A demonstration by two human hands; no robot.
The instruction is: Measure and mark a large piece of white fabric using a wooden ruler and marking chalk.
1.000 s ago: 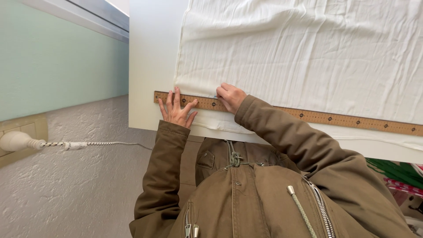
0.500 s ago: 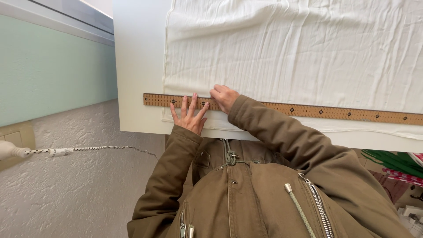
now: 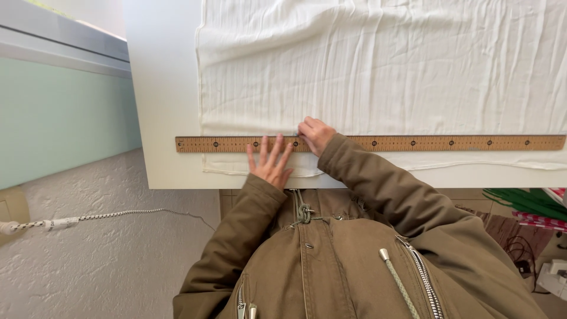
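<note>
My left hand, fingers spread, pins the ruler across the cloth at six o'clock, right hand pinched closed at its edge; easing pressure could let it skew.

Beside you ran a pale green wall panel above rough white textured plaster, where a braided white cord trailed across. At your far right lay green fabric beside a red-and-white checked cloth.
</note>
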